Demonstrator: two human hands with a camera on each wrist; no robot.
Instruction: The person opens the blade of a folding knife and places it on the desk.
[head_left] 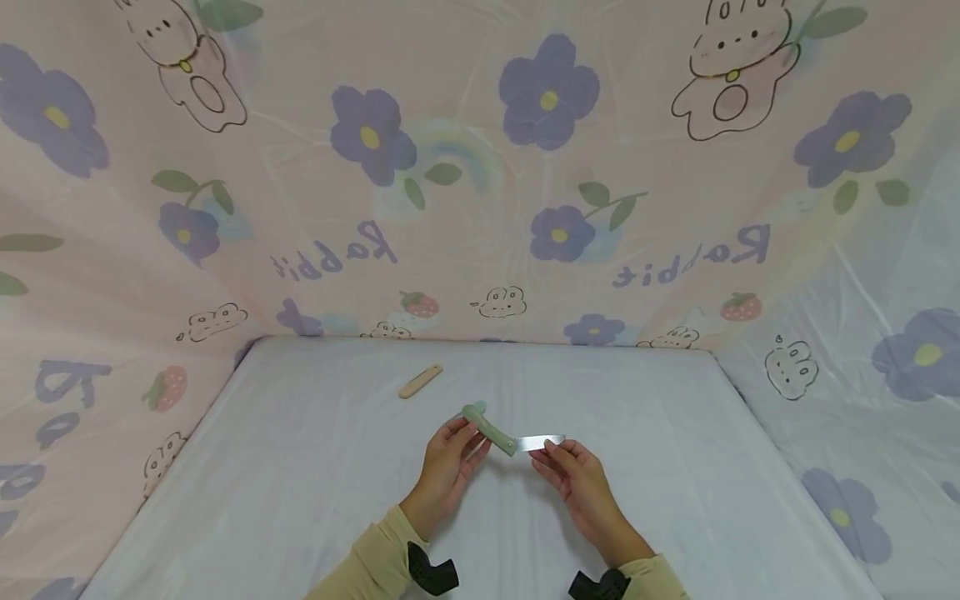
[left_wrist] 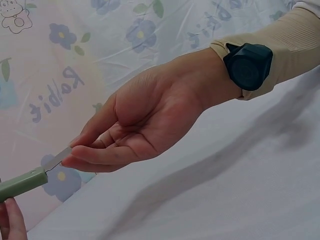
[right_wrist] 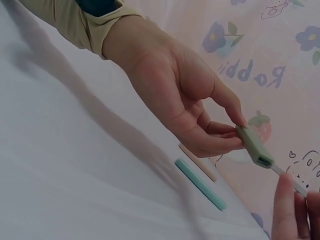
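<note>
A folding knife with a green handle (head_left: pixel 491 432) and a silver blade (head_left: pixel 538 442) is held above the white table, its blade swung out at an angle to the handle. My left hand (head_left: pixel 447 467) pinches the handle between thumb and fingers, seen closer in the right wrist view, where the green handle (right_wrist: pixel 255 145) shows a dark slot at its end. My right hand (head_left: pixel 583 483) pinches the blade near its tip; the left wrist view shows the blade (left_wrist: pixel 57 157) between its thumb and fingers.
Farther back on the white table (head_left: pixel 300 450) lies a slim beige bar (head_left: pixel 421 381). A teal bar (right_wrist: pixel 200 184) lies beside the beige one in the right wrist view; in the head view it is mostly hidden behind the knife. Flower-printed curtains (head_left: pixel 465 167) enclose the table.
</note>
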